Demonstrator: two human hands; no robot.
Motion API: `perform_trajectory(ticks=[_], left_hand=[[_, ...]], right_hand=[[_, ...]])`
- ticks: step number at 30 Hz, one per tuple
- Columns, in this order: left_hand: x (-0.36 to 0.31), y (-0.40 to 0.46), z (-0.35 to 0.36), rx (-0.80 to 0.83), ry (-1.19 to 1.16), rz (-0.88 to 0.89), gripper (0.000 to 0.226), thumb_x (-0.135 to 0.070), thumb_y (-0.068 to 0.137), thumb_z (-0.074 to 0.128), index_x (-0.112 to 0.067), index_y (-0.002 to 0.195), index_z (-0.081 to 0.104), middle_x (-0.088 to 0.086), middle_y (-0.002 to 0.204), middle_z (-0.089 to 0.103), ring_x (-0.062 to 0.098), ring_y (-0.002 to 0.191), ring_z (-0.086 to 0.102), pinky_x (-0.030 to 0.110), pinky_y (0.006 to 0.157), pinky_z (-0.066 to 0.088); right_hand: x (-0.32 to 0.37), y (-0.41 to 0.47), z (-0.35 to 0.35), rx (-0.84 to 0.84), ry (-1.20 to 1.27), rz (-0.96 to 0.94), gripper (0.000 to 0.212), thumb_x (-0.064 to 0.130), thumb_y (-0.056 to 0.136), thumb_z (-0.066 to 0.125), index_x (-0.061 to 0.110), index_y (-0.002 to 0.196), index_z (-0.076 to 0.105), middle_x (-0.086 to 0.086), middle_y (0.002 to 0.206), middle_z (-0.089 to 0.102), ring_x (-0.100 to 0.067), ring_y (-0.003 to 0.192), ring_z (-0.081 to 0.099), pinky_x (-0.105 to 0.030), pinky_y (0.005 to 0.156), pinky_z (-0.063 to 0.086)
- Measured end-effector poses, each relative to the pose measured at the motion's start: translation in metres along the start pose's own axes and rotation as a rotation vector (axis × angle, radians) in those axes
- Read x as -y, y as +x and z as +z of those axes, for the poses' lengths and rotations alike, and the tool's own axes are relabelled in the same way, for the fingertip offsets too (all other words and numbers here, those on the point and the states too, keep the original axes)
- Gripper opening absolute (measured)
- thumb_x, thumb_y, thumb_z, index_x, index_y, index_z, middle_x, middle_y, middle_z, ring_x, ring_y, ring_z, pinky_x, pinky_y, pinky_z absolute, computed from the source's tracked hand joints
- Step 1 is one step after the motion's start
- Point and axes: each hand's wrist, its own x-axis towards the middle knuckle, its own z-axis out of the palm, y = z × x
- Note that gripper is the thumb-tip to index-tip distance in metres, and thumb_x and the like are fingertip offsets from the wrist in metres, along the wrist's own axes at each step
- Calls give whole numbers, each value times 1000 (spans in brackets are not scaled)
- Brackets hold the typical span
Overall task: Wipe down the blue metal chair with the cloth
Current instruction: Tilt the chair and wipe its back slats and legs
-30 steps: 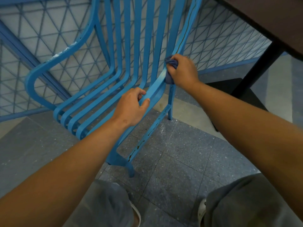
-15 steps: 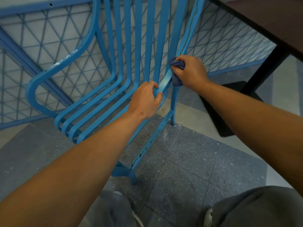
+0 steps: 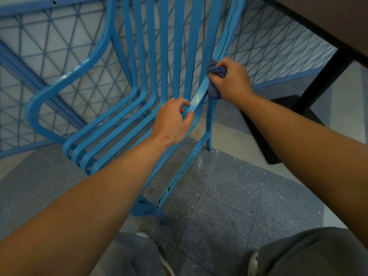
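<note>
The blue metal chair [image 3: 139,80] with long curved slats fills the upper middle of the head view. My left hand [image 3: 173,122] grips the rightmost seat slat where it bends up into the backrest, thumb under the slat. My right hand [image 3: 231,80] holds a bunched dark blue cloth [image 3: 216,73] against the chair's right edge, just above the bend. Part of the cloth hangs below my fingers beside the right rear leg.
A blue wire-mesh fence [image 3: 278,48] stands right behind the chair. A dark table top [image 3: 328,18] with a black leg [image 3: 320,80] and base is at the upper right. Grey speckled floor tiles [image 3: 229,196] lie below; my knees and shoes show at the bottom.
My left hand slid up the right seat slat toward the bend. My right hand stayed on the chair's right edge with the cloth, and my head moved closer.
</note>
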Motion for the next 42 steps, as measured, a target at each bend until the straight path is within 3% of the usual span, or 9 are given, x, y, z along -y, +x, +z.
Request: perform_trajectory(ticks=[3,5,9,13,22,29,36,42], left_hand=[[0,0,0,1,-3,-2,30,-36,97,61,-19,121,65,-7,101,57,9,92,52,23,81,43],[0,-1,1,-1,-13,-8,30,-36,96,62,-19,120,65,-6,100,57,10,91,53,25,82,45],[-1,-2,1,1,-19,-9,29,-35,96,62,-19,120,65,-6,100,57,10,90,52,23,81,44],[-2,-3,0,-3,-24,-1,29,-35,96,63,-19,119,65,-5,101,58,10,92,53,25,82,45],[-1,-1,-1,7,-27,-10,28,-35,97,62,-19,120,65,-6,101,58,10,92,53,24,83,45],[-1,-3,-1,1,-35,3,29,-34,96,63,-18,120,66,-5,100,58,10,91,53,21,81,41],[0,-1,-2,2,-44,-6,29,-35,96,64,-19,120,66,-5,101,59,11,92,55,23,82,45],[1,-1,0,7,-53,-6,28,-35,96,65,-19,119,66,-5,98,58,13,91,55,28,81,47]], right_hand=[[7,-1,3,-82,78,88,33,38,91,68,14,109,53,-1,93,62,-23,89,62,-42,73,51],[9,-17,12,-91,111,106,28,35,92,68,14,107,55,1,92,61,-22,88,62,-44,76,52],[6,-55,25,-9,107,-20,15,32,93,66,21,92,55,4,88,64,-19,83,64,-42,68,52],[0,-46,12,101,-9,-104,14,35,91,66,23,90,58,0,90,69,-21,85,64,-40,66,51],[1,21,-15,55,-24,48,17,32,89,66,16,86,61,-3,82,58,-21,82,58,-30,65,36],[3,-15,4,169,-153,-57,17,36,87,61,20,83,59,-2,80,62,-27,79,60,-41,66,49],[8,9,-4,42,-128,33,20,40,92,60,22,88,63,2,81,60,-23,82,61,-33,64,40],[11,-29,10,149,-235,-87,23,44,96,56,24,85,55,3,81,57,-22,77,53,-32,64,36]])
